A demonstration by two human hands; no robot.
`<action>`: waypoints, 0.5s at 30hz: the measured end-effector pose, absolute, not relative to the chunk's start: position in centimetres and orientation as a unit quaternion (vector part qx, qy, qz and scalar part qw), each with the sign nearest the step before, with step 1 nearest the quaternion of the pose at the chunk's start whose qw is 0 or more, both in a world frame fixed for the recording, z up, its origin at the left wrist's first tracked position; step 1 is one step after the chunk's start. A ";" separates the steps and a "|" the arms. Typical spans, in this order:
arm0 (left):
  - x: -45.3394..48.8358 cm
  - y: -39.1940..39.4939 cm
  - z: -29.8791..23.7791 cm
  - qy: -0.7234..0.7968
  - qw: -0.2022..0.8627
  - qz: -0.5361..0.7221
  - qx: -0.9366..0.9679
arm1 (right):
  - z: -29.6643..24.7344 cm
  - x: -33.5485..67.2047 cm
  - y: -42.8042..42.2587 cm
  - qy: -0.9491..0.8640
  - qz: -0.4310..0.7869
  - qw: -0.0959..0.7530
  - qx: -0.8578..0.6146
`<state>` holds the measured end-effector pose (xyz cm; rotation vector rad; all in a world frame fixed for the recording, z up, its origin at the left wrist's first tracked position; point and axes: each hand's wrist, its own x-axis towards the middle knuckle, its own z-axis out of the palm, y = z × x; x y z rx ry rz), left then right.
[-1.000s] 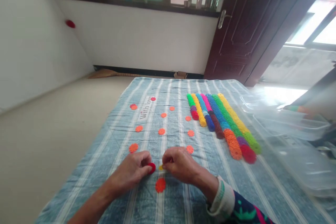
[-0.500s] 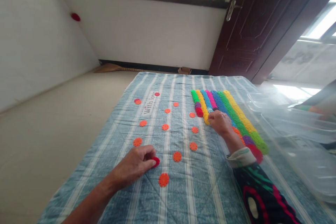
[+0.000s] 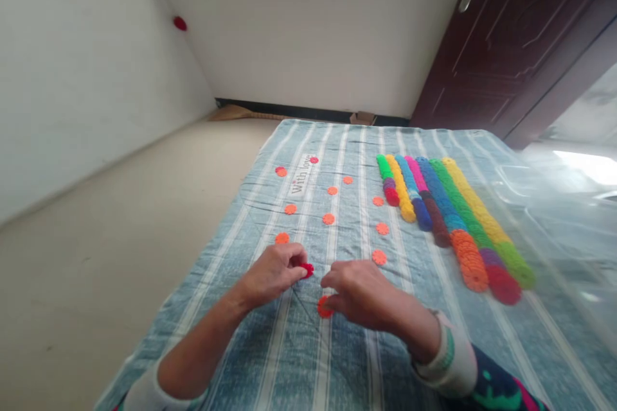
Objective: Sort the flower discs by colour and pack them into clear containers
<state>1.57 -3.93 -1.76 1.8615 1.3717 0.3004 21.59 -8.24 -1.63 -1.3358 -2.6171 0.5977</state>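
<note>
Presently, from where I stand, the left hand (image 3: 274, 276) pinches one red, thin, notched disc (image 3: 307, 270) between thumb and fingers, over the wrinkled blue-and-white striped cloth (image 3: 241, 343). The right hand (image 3: 361, 294) is half curled, thumb and forefinger parted; I cannot tell whether it grips anything. Its thumb overlaps one flat, slotted orange disc (image 3: 322, 310). Nine further orange discs (image 3: 328, 219) lie visible. Seven ribbed, multicoloured rows of overlapping discs (image 3: 438, 192) lie right.

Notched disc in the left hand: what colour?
The notched disc in the left hand is red, clearest in the head view.
</note>
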 end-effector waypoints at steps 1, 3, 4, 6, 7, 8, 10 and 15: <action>1.6 -4.0 -1.9 0.540 0.392 0.121 0.735 | -1.6 20.9 -8.6 -0.878 0.184 0.044 -0.441; 1.7 -4.1 -2.2 0.539 0.392 0.127 0.734 | -1.7 20.1 -8.9 -0.878 0.163 0.018 -0.451; 1.8 -4.2 -2.3 0.539 0.392 0.130 0.734 | -1.9 20.1 -8.9 -0.873 0.159 0.018 -0.461; 1.7 -4.2 -2.3 0.536 0.393 0.134 0.735 | -2.3 20.3 -8.6 -0.858 0.161 0.032 -0.486; 1.5 -4.1 -2.2 0.534 0.397 0.135 0.735 | -2.5 20.5 -8.4 -0.851 0.166 0.038 -0.497; 1.1 -3.9 -1.9 0.532 0.401 0.140 0.732 | -2.7 20.6 -8.2 -0.845 0.172 0.040 -0.505; -0.3 -3.5 -1.1 0.545 0.402 0.168 0.716 | -3.1 21.0 -7.9 -0.839 0.188 0.040 -0.509; -4.6 -2.7 0.7 0.627 0.365 0.260 0.637 | -3.4 21.0 -7.8 -0.828 0.228 0.059 -0.509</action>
